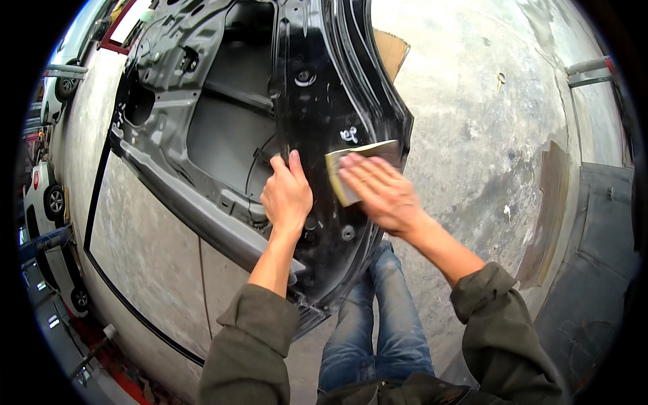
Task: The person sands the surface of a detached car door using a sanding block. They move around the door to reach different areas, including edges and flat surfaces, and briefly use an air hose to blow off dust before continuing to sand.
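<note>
A black car door [351,81] stands before me, its inner side showing bare metal panels, openings and holes. At the edge of the large opening, my left hand [288,190] is closed round the rim, thumb up and fingertips partly out of sight. My right hand [385,192] presses a folded sheet of sandpaper [337,179], greyish with a yellowish edge, flat against the black border of the door; its fingers lie across the sheet and are slightly blurred. White scuffs [349,134] mark the paint just above the sheet.
A long black strip [101,260] bends across the concrete floor [472,223] on the left. Cardboard [391,54] lies behind the door. At the right are a brown flat sheet [545,216] and dark panels [604,216]. Parked cars [50,196] line the far left.
</note>
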Available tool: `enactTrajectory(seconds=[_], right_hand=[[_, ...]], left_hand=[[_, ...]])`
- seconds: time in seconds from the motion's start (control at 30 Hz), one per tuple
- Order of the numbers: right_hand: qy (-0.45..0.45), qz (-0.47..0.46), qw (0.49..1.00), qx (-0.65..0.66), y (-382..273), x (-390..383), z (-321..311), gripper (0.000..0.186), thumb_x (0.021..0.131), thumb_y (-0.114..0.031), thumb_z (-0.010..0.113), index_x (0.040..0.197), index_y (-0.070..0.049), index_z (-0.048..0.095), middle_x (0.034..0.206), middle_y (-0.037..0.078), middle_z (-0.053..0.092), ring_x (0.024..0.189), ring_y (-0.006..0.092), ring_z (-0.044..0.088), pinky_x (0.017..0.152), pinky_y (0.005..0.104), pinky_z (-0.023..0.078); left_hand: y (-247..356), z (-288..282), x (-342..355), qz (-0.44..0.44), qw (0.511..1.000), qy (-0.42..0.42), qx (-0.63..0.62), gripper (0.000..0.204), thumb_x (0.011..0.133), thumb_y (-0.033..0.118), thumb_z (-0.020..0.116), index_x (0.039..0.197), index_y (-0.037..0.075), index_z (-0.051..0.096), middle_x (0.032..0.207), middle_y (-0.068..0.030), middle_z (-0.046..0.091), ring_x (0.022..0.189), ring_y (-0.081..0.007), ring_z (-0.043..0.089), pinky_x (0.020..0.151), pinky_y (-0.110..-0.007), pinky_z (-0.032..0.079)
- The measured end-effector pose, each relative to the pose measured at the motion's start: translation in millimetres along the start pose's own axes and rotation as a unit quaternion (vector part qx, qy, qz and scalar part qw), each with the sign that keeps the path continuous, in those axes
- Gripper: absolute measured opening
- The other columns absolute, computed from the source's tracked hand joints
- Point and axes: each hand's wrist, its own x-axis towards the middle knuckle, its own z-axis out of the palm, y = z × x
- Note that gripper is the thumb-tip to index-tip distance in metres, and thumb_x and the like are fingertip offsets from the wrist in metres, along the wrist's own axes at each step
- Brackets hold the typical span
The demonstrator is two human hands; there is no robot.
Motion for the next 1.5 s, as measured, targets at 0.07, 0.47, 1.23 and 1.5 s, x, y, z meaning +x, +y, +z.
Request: enactTrajectory(seconds=[0.07,0.47,1.23,1.5], right_hand=[[-0.005,0.035,0.999,-0.009,1,-14,-7,0.056,0.084,-0.011,0.059,0.139,-0.001,0.062,0.150,0.013,0.058,0.145,0.0247,0.050,0.121,0.0434,0.037],[0.016,0.158,0.983,0.089,-7,-39,-10,0.051,0.086,-0.009,0.062,0.135,0.004,0.062,0.147,0.019,0.058,0.140,0.0327,0.053,0.117,0.0450,0.042],[0.115,0.163,0.979,0.035,3,49,5,0.053,0.089,-0.014,0.061,0.139,0.004,0.060,0.151,0.019,0.054,0.147,0.0324,0.045,0.122,0.0500,0.032],[0.017,0.101,0.995,-0.014,-25,11,5,0.053,0.092,-0.017,0.053,0.140,0.003,0.060,0.153,0.015,0.055,0.149,0.0274,0.044,0.124,0.0477,0.029]], left_hand=[[2,0,1,0.003,1.000,-0.008,-0.006,0.051,0.111,0.047,0.034,0.110,0.000,0.054,0.078,-0.0272,0.071,0.077,-0.0506,0.069,0.070,-0.059,0.053],[7,2,5,0.002,1.000,-0.008,0.006,0.051,0.111,0.047,0.032,0.107,0.001,0.053,0.081,-0.0282,0.072,0.081,-0.0512,0.069,0.074,-0.061,0.051],[8,6,2,0.009,1.000,0.016,0.008,0.056,0.112,0.050,0.029,0.104,0.001,0.056,0.087,-0.0316,0.070,0.087,-0.0562,0.064,0.075,-0.062,0.048],[6,-1,1,-0.012,1.000,-0.012,-0.003,0.050,0.112,0.047,0.032,0.105,0.002,0.053,0.082,-0.0315,0.069,0.082,-0.0556,0.065,0.073,-0.063,0.048]])
